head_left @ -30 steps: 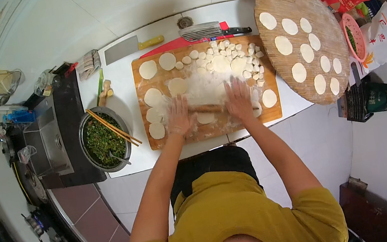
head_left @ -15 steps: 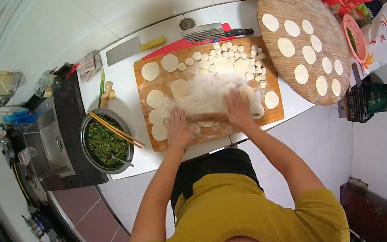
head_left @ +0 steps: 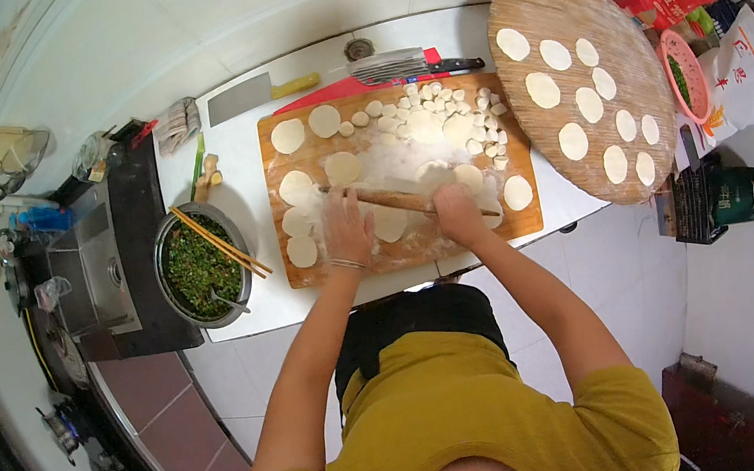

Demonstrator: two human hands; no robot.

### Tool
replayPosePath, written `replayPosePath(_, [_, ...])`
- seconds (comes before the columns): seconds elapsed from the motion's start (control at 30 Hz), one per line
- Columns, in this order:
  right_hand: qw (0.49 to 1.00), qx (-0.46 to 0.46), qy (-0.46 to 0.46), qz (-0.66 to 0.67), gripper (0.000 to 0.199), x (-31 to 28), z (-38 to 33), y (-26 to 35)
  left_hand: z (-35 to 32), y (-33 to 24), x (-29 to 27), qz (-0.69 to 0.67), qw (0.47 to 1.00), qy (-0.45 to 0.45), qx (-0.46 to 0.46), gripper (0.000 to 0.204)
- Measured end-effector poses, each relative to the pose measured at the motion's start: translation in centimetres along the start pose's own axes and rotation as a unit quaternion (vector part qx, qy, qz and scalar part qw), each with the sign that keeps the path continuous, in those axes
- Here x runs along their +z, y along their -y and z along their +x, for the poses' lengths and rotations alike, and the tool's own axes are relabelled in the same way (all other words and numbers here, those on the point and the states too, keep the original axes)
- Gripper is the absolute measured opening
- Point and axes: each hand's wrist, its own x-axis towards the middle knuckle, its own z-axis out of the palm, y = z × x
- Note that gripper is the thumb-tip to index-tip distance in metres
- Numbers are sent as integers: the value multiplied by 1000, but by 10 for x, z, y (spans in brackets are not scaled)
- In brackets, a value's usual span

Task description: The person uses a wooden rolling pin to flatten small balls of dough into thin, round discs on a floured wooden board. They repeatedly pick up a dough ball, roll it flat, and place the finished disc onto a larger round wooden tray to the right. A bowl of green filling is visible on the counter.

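Observation:
My right hand (head_left: 461, 214) is closed around the right part of a wooden rolling pin (head_left: 396, 200), which lies slanted above the floury cutting board (head_left: 527, 219). My left hand (head_left: 350, 232) has its fingers stretched out, slightly blurred, across the pin's left end. Between the hands a round dough wrapper (head_left: 390, 224) shows just below the pin. More flat wrappers (head_left: 296, 187) line the board's left side, and one wrapper (head_left: 517, 192) lies to the right. Many small dough pieces (head_left: 452, 103) sit at the board's far right, beside loose flour (head_left: 390, 162).
A bowl of chopped green filling (head_left: 202, 268) with chopsticks (head_left: 222, 240) and a spoon stands left. Behind the board lie a cleaver (head_left: 239, 99) and a black-handled knife (head_left: 454, 64). Right, a round wooden board (head_left: 548, 129) holds several wrappers. A sink (head_left: 112, 277) is far left.
The rolling pin has gone from nearly level to slanted, its left end farther away. My right hand has closed around it from lying flatter. The view has shifted slightly.

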Motion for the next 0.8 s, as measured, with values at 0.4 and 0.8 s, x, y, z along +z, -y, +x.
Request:
replayPosePath(0.4, [995, 78, -38, -55, 21, -37, -50, -6, -17, -13, 75, 114, 987, 111, 0, 54])
replayPosePath(0.8, [993, 112, 17, -13, 13, -18, -55, -20, 3, -29, 69, -23, 940, 148, -308, 33])
